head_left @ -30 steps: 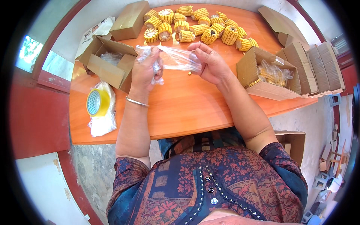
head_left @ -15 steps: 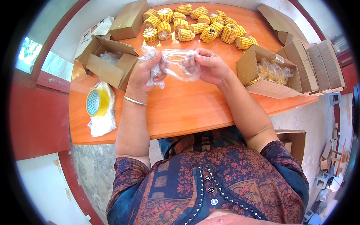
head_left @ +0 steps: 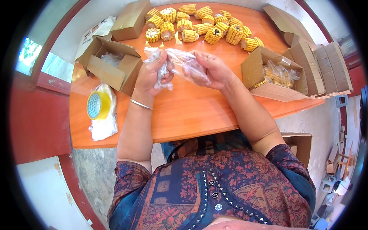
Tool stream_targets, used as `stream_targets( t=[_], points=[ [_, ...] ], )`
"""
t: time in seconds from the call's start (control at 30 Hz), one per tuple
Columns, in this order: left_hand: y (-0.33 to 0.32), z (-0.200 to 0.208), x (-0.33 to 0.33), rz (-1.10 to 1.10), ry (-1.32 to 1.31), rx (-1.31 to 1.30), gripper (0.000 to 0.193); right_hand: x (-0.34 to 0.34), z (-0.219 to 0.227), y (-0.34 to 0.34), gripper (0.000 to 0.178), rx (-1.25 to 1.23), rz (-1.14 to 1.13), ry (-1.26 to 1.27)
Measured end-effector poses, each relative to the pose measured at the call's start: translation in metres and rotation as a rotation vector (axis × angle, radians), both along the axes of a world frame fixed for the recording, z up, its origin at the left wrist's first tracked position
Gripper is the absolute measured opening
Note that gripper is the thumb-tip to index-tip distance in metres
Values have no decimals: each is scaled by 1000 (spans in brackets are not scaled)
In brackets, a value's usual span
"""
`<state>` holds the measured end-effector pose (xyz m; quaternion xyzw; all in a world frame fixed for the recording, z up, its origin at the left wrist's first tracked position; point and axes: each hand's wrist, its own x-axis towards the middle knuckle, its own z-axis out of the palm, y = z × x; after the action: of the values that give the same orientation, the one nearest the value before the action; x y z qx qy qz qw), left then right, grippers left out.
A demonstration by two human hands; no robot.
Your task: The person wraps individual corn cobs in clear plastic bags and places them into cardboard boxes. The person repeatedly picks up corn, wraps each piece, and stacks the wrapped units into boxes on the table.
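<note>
Above the middle of the orange table [head_left: 184,115], a clear plastic bag [head_left: 183,60] stretches between my hands. My left hand [head_left: 154,74] is closed on its crumpled end, where several folds of clear plastic bunch around the fingers. At the other end my right hand [head_left: 214,71] grips the bag, the fingers partly behind the film. Beyond both hands lie several cut pieces of yellow corn cob [head_left: 184,25], some on their sides and some on end; none touches my hands.
An open carton [head_left: 111,71] with clear plastic inside stands at left, near a yellow tape roll [head_left: 99,105] on white plastic. At right, an open carton [head_left: 274,90] holds bagged corn. Another carton [head_left: 131,21] stands at the back left, and a box [head_left: 303,149] below the table's right edge.
The stretched bag has narrowed and now slants down over my right fingers. My hands have come slightly closer together, the left shifting a little to the right.
</note>
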<state>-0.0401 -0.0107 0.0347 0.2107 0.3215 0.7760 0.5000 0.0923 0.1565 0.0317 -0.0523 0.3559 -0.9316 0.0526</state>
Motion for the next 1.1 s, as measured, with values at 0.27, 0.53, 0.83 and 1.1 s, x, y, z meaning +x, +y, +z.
stream_targets(
  t=[0.27, 0.53, 0.83, 1.1],
  points=[
    [4, -4, 6, -25, 77, -114, 25, 4, -7, -8, 24, 47, 121, 179],
    [6, -4, 13, -26, 73, -172, 24, 4, 2, -15, 29, 28, 37, 128],
    [0, -6, -1, -51, -200, 118, 20, 0, -8, 5, 25, 23, -68, 62],
    [1, -11, 1, -102, -144, 92, 19, 3, -1, -2, 27, -152, 86, 220]
  ],
)
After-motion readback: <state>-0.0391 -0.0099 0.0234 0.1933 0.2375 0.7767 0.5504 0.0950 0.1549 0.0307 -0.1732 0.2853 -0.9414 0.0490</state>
